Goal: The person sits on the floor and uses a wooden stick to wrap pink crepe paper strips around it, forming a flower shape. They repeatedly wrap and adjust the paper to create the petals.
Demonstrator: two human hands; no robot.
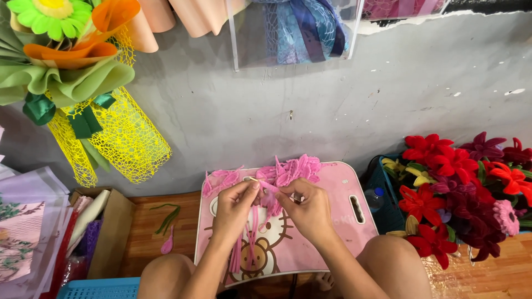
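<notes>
Centrally, over pink lap table (338, 182): left hand (235, 207) and right hand (307, 210) both pinching pink pipe-cleaner flower (270, 191) between fingertips. Stems hanging toward near edge, long axis near-far. Both hands equally close. Finished pink petals (293, 168) just beyond, at far edge.

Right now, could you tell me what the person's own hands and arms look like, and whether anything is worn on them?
Both forearms are bare up to the bottom edge of the picture: no sleeves show. The left hand and right hand wear no gloves, and no rings, watch or bracelet can be seen. Any nail polish is too small to tell.
</notes>
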